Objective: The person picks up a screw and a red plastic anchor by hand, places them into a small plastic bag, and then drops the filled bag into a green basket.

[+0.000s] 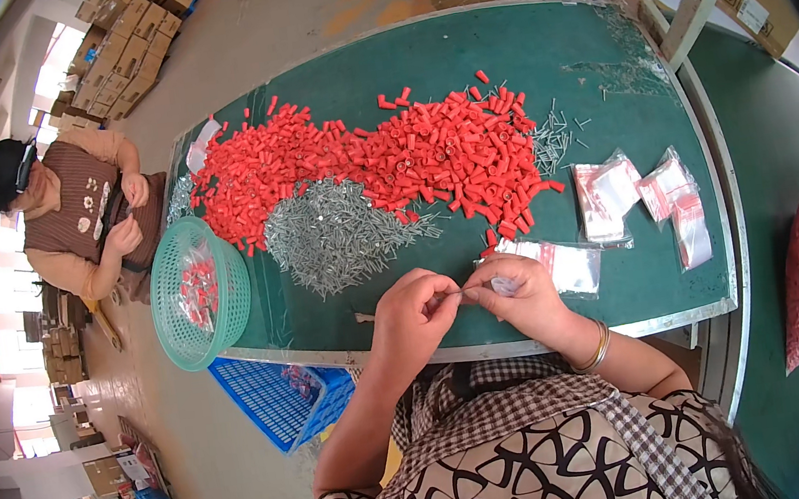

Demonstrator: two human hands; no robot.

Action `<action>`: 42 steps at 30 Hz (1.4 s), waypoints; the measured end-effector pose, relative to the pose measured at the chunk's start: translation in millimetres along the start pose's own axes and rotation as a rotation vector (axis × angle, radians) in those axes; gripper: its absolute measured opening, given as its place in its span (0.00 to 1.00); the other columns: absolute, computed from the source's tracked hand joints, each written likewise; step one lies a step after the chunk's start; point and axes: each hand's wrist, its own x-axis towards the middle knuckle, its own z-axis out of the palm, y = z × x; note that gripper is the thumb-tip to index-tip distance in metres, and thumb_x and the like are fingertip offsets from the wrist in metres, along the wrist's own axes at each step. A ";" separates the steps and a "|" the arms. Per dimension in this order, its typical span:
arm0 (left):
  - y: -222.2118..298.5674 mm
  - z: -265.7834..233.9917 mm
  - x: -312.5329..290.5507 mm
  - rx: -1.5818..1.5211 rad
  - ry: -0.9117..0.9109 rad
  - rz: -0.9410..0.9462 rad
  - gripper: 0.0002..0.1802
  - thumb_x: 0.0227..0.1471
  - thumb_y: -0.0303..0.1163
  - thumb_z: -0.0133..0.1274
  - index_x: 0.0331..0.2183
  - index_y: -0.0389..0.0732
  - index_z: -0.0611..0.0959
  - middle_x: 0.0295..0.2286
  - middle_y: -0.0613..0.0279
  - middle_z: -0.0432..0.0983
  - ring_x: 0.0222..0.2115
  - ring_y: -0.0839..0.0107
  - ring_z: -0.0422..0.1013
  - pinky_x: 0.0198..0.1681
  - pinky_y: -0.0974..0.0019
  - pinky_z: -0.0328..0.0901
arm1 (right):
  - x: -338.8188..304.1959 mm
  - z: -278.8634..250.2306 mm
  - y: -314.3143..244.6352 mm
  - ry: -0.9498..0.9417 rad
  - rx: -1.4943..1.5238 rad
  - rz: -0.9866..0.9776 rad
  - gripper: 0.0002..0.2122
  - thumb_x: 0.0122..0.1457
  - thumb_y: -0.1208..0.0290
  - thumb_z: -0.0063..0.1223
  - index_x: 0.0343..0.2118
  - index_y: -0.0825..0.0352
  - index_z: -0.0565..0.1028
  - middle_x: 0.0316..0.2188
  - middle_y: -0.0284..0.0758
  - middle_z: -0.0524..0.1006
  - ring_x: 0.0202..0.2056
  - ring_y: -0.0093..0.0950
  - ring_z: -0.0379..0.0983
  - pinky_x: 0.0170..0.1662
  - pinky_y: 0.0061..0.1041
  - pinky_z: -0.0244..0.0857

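Near the table's front edge, my left hand (411, 321) and my right hand (526, 301) meet with thumbs and fingertips pinched together. A small clear plastic bag (504, 285) shows crumpled in the fingers of my right hand. What my left fingertips pinch is too small to make out. Beyond my hands lies a heap of grey metal screws or nails (332, 238). Behind it spreads a large pile of red plastic caps or sleeves (452, 147). Flat clear bags (576, 269) lie just right of my right hand.
More stacks of clear bags (605, 202) lie at the right of the green table (586, 53). A green basket (165, 311) with bagged red pieces stands at the left edge. Below it is a blue crate (263, 399). Another person (77, 211) sits at left.
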 end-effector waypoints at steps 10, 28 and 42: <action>-7.5 -6.8 -3.8 -0.089 -0.007 -0.147 0.05 0.42 0.17 0.56 0.25 0.35 0.77 0.22 0.69 0.70 0.21 0.84 0.65 0.23 0.78 0.60 | 0.2 0.2 -7.4 -0.005 0.086 0.104 0.01 0.52 0.78 0.57 0.27 0.69 0.78 0.25 0.32 0.74 0.24 0.21 0.70 0.25 0.20 0.64; -1.5 -5.0 0.6 -0.080 -0.006 -0.097 0.04 0.44 0.18 0.56 0.25 0.35 0.77 0.23 0.68 0.70 0.21 0.84 0.64 0.23 0.78 0.59 | 5.4 3.3 -4.8 -0.039 0.133 0.099 0.02 0.50 0.79 0.59 0.27 0.68 0.78 0.25 0.32 0.74 0.28 0.21 0.71 0.29 0.20 0.63; -24.8 -45.0 -27.4 -0.238 0.169 -0.293 0.03 0.47 0.18 0.54 0.27 0.36 0.78 0.20 0.72 0.69 0.19 0.86 0.63 0.22 0.79 0.58 | 2.3 -5.9 4.3 0.023 0.240 0.219 0.01 0.54 0.78 0.55 0.28 0.69 0.77 0.24 0.30 0.73 0.17 0.15 0.66 0.17 0.16 0.58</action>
